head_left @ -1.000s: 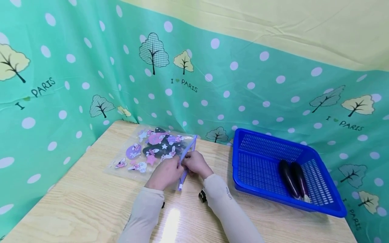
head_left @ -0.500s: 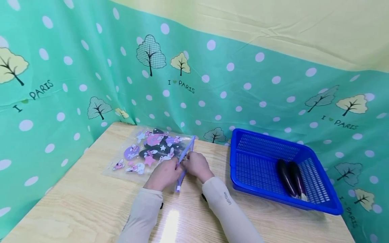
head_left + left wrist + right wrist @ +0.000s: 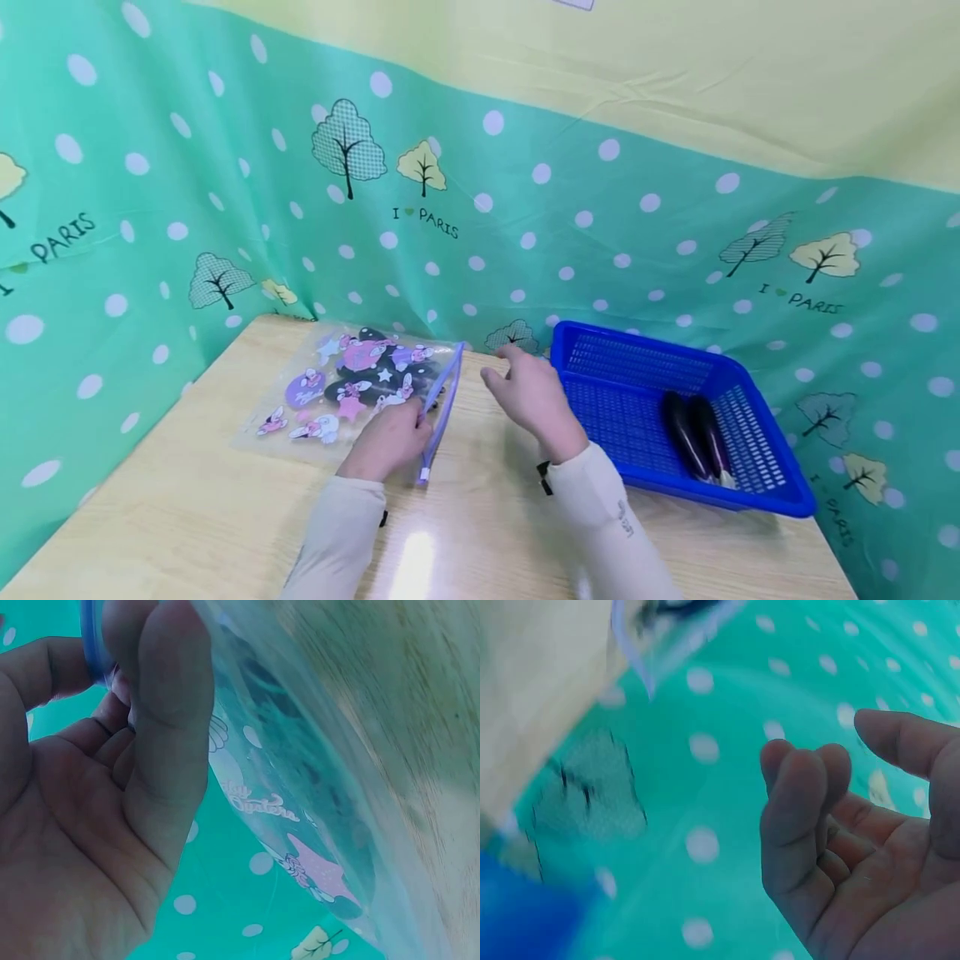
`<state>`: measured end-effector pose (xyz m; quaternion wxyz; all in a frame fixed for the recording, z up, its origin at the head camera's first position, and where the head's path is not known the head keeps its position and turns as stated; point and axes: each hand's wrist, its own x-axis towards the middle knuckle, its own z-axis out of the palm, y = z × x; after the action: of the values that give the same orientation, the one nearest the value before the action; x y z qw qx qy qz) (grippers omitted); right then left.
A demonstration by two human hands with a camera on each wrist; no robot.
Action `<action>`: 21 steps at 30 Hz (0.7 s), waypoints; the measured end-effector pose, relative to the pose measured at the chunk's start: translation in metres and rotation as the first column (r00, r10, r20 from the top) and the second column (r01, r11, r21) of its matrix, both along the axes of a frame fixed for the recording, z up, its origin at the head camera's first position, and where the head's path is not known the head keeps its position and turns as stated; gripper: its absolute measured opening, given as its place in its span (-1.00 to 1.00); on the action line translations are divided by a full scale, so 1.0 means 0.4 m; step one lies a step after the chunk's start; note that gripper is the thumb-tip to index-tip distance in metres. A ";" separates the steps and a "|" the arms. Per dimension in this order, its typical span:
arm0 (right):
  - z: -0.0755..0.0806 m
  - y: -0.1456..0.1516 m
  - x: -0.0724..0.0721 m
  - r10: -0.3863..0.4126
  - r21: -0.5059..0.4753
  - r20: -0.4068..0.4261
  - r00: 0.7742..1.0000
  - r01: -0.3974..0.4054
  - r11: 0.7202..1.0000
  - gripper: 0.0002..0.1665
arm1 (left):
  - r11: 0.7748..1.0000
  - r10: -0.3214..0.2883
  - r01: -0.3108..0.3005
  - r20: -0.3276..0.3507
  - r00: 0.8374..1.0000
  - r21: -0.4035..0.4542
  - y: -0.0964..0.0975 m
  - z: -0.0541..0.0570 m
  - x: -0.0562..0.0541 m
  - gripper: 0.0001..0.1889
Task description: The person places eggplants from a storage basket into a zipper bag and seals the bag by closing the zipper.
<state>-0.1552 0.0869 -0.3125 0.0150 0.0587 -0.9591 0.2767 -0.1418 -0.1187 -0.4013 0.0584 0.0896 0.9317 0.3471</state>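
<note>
My left hand [image 3: 390, 437] pinches the open edge of a clear zip bag [image 3: 303, 412] printed with purple and pink cartoon figures. The bag lies on the table, and long dark shapes like eggplants show through its plastic. A white slider [image 3: 424, 474] sits at the near end of its purple zip strip. In the left wrist view, thumb and fingers [image 3: 169, 712] hold the bag's mouth. My right hand [image 3: 536, 400] is in the air between bag and basket, fingers loosely bent, thumb apart. The right wrist view shows nothing in that hand.
A blue plastic basket [image 3: 637, 336] stands on the right of the wooden table [image 3: 195, 492]. Two dark purple eggplants [image 3: 684, 433] lie in its right part. A green dotted curtain [image 3: 247, 192] hangs behind and left of the table.
My right hand has let go of the bag's mouth and moved right, toward the basket. The left hand stays on the bag. The head view has turned slightly right.
</note>
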 end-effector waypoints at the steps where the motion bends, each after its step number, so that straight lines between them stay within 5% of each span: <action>1: 0.012 0.017 0.002 -0.012 0.012 -0.015 1.000 0.013 1.000 -0.46 | 1.000 -0.002 0.001 -0.001 1.000 -0.005 -0.001 0.000 0.000 -0.90; 8: 0.063 0.157 -0.009 -0.039 0.131 0.033 0.999 0.034 0.991 -0.38 | 1.000 -0.002 0.002 0.007 1.000 -0.003 -0.003 0.002 0.008 -0.91; 15: 0.045 0.311 -0.041 0.006 0.267 0.154 0.988 -0.047 0.962 -0.33 | 1.000 -0.004 0.005 0.031 1.000 -0.019 -0.003 0.006 0.007 -0.90; 21: 0.007 0.474 -0.079 0.018 0.346 0.291 0.957 -0.123 0.930 -0.72 | 0.999 -0.002 0.002 0.017 1.000 -0.042 -0.005 0.001 0.007 -0.90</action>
<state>-0.1867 0.2765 -0.3096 -0.1432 0.0550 -0.9829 0.1019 -0.1388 -0.1206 -0.4010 0.0685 0.0864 0.9382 0.3279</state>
